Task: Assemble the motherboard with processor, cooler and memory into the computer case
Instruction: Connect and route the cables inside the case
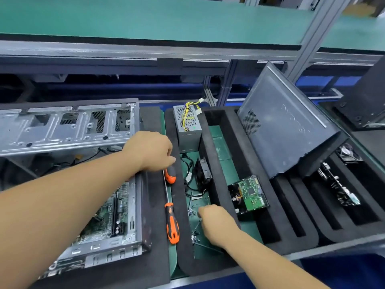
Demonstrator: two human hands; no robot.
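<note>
The open computer case [139, 207] lies at the left, with the green motherboard [108, 213] inside it, partly hidden by my left forearm. My left hand [149, 151] is at the case's far right corner, fingers curled over the top end of an orange-and-black screwdriver [171, 175]. My right hand [216, 223] reaches down into a pile of small screws [192, 212] in a compartment of the black foam tray [220, 176]. Its fingertips are hidden, so I cannot see whether it holds a screw.
A second orange screwdriver [172, 225] lies between case and tray. The tray holds a grey power supply [187, 130], a black fan [203, 170], a hard drive [249, 195] and a card [337, 186]. A dark side panel [285, 126] leans over it. A metal chassis frame [68, 128] stands behind the case.
</note>
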